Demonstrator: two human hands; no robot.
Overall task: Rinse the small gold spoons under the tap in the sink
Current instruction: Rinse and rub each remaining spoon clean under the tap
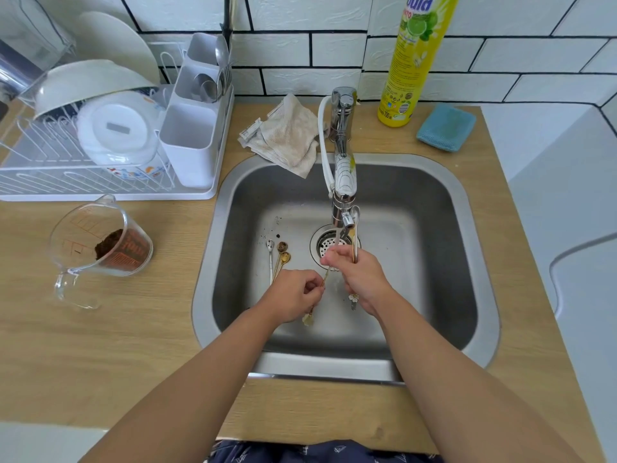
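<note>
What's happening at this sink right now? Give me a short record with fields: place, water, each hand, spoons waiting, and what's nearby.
place: steel sink set in a wooden counter
water: running from the tap
left hand: pinches a thin gold spoon by its handle
right hand: grips upright spoons under the stream
spoons waiting: three small ones on the sink floor, left of the drain
nearby: dish rack, measuring jug, cloth, soap bottle, blue sponge

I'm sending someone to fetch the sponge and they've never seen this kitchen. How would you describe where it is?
Start at the steel sink set in the wooden counter and look behind its far right corner. Right of the tap stands a tall yellow dish-soap bottle; the sponge lies flat just right of it. It is the only blue thing there, unlike the beige cloth left of the tap.
</note>
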